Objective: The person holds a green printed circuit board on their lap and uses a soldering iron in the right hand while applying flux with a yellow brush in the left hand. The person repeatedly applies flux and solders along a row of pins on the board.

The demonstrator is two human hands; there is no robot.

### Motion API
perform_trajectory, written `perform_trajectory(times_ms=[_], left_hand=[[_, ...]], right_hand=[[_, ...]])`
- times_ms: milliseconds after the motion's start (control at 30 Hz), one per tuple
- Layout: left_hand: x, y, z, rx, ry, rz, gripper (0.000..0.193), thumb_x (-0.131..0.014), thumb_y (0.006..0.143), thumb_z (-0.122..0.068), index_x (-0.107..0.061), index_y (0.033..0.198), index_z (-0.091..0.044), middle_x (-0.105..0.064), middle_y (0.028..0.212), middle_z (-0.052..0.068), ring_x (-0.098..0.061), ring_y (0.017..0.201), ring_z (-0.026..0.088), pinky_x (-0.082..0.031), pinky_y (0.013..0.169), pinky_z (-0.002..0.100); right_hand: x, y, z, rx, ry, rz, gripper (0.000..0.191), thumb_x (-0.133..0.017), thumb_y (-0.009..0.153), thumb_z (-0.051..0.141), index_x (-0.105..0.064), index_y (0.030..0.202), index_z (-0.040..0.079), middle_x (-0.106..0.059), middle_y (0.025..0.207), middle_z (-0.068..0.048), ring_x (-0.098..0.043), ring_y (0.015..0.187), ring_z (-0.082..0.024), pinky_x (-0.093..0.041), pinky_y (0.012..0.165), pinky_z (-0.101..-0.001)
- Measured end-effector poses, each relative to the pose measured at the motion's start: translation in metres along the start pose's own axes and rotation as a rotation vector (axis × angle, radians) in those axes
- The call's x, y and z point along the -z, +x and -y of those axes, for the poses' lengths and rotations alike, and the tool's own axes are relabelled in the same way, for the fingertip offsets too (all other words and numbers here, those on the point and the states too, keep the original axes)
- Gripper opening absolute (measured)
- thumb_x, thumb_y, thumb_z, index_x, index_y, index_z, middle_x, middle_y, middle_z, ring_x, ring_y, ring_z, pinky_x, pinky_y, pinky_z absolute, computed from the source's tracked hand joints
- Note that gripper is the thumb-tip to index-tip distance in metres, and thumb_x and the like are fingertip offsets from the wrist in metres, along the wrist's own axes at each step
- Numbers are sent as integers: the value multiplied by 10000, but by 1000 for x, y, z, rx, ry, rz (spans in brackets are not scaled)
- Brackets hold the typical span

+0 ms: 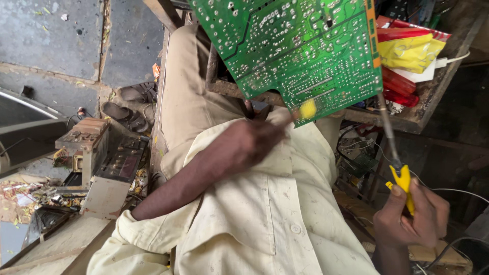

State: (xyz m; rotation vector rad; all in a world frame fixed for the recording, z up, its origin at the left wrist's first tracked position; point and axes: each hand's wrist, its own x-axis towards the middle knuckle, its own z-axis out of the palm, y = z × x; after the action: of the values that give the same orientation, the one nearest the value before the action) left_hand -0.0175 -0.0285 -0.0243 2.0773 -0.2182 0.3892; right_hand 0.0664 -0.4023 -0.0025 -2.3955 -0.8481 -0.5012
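Note:
A large green circuit board [305, 46], solder side up, stands tilted over my lap at the top centre. My left hand [249, 142] reaches from the lower left across my cream shirt to the board's lower edge. It is closed around a small yellow-tipped item [307, 109], which is blurred. At the lower right, my right hand [412, 216] grips the yellow handle of a long thin tool [402, 181]. The tool's metal shaft runs up to the board's right corner.
A wooden bench [433, 97] at the upper right carries yellow and red packets [407, 51] and a white cable. Old electronic chassis [102, 163] and scrap lie at the left, sandals [127, 114] on the stone floor. Loose wires [367, 158] hang at the right.

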Motion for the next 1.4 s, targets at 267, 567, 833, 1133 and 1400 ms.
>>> perform_trajectory(times_ms=[267,567,833,1133,1400], left_hand=[[18,7,-2,94,-7,158,416,-664,1063,-141,-562,1461,-77,-747,965,141,-636,558,181,-532,530,347],[39,-7,3,384,-114,-231,546,-688,1061,-81,-486,1568,-87,-565,700,95,-512,597,121,-475,602,301],[29,-3,3,334,-164,-196,569,-686,1071,-106,-449,1589,-123,-692,846,103,-649,710,140,-543,695,297],[26,-3,3,381,-147,-173,559,-692,1059,-126,-468,1571,-116,-718,846,114,-693,719,174,-562,706,314],[19,1,-1,335,-119,-179,558,-697,1060,-148,-470,1569,-112,-743,950,146,-726,778,239,-577,739,350]], right_hand=[[-4,17,19,-115,35,101,241,-799,1013,-111,-727,1243,-91,-685,1117,-223,-710,962,-243,-580,836,-283],[-1,18,13,-159,58,139,255,-844,1010,-79,-740,1243,-67,-701,1086,-198,-707,944,-209,-565,817,-253],[-1,12,5,-132,67,167,250,-827,1028,-51,-735,1261,-53,-711,1129,-201,-729,1000,-209,-591,858,-247],[0,13,5,-175,85,196,240,-822,1048,-44,-738,1273,-51,-716,1127,-199,-739,1022,-205,-602,877,-244],[7,26,16,-201,102,238,243,-829,1023,-44,-736,1247,-54,-715,1093,-215,-741,984,-203,-605,860,-239]])
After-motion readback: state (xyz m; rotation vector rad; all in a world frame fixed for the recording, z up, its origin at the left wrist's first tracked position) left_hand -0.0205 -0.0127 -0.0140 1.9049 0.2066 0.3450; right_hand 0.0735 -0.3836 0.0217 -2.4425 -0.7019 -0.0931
